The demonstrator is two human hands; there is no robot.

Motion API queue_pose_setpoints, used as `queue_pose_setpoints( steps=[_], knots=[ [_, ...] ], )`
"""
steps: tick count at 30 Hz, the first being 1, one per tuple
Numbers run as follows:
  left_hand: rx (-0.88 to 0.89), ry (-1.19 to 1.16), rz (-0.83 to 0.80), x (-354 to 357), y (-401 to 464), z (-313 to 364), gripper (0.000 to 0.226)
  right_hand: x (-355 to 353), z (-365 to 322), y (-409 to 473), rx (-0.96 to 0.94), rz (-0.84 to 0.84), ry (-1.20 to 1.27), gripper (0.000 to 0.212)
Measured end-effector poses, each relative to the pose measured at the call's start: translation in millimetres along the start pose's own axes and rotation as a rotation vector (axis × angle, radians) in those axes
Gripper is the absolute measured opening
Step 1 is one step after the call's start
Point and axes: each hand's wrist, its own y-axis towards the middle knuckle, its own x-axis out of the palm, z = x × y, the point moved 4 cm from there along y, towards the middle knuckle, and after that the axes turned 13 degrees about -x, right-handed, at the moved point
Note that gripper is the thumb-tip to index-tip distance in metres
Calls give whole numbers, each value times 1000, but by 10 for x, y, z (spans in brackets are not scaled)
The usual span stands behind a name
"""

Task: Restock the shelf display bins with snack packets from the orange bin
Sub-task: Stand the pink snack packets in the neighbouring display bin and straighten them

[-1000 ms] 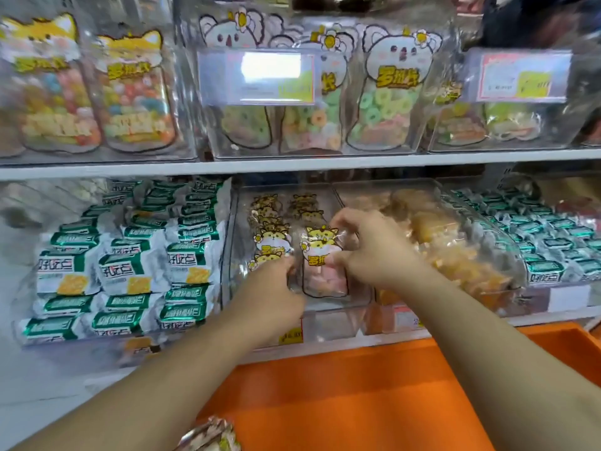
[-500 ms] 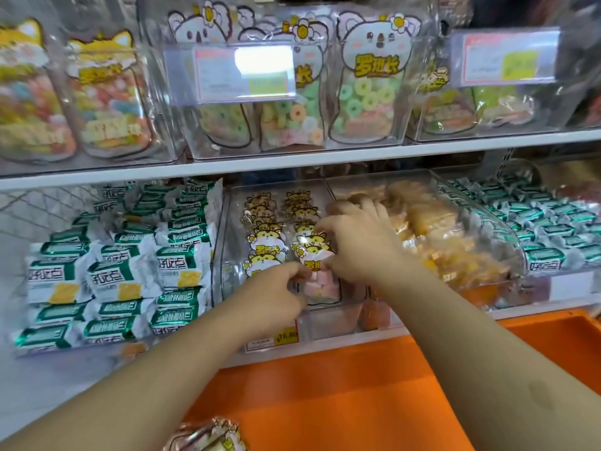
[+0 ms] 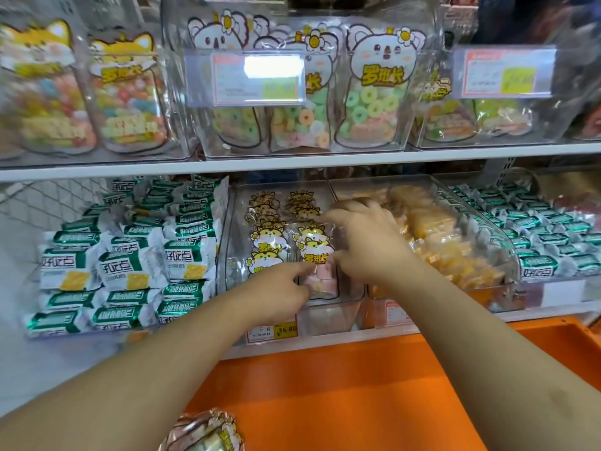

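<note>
Over the orange bin (image 3: 341,395), both hands reach into the clear middle display bin (image 3: 325,190) on the lower shelf. L hand (image 3: 276,294) pinches the lower left edge of the front marshmallow packet (image 3: 317,255), index finger extended. R hand (image 3: 370,242) holds its right side, thumb at the label, fingers spread over the top. 2 rows of hamster-print packets stand behind it. 1 more packet (image 3: 208,431) lies in the orange bin's near left corner.
</note>
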Motion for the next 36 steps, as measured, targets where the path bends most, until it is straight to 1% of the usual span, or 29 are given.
queue_pose_setpoints(
  steps=[4,8,9,12,14,16,18,21,23,27,29,33,36],
  knots=[
    [49,-100,60,-30,-121,-48,47,-120,-15,-92,-30,60,93,68],
    [146,-265,200,-114,-461,-70,37,-339,-106,-269,-92,119,203,58],
    [170,-315,214,-124,-569,-86,34,-413,-147,-348,-100,141,222,54],
    [209,-421,203,-92,-918,-194,27,-571,-344,-696,-109,200,305,35],
    [182,-462,165,26,-1126,-361,22,-491,-498,-971,-81,181,425,23],
    [117,-475,119,234,-1283,-608,19,-249,-631,-1242,8,86,604,20],
    [38,-445,67,522,-1385,-909,19,82,-717,-1481,74,-68,668,25],
    [-83,-352,-6,969,-1443,-1344,15,670,-782,-1791,116,-392,640,31],
    [-149,-321,-53,1230,-1431,-1573,14,1031,-783,-1957,120,-568,582,39],
    [-217,-268,-117,1634,-1284,-1846,19,1622,-717,-2182,31,-865,424,63],
    [-221,-250,-155,1804,-1175,-1900,22,1883,-645,-2259,-18,-966,371,72],
    [-177,-202,-235,2114,-902,-1892,26,2399,-485,-2441,-99,-1045,307,80],
    [-146,-147,-275,2386,-696,-1914,43,2754,-432,-2657,-162,-1076,285,85]
  ],
)
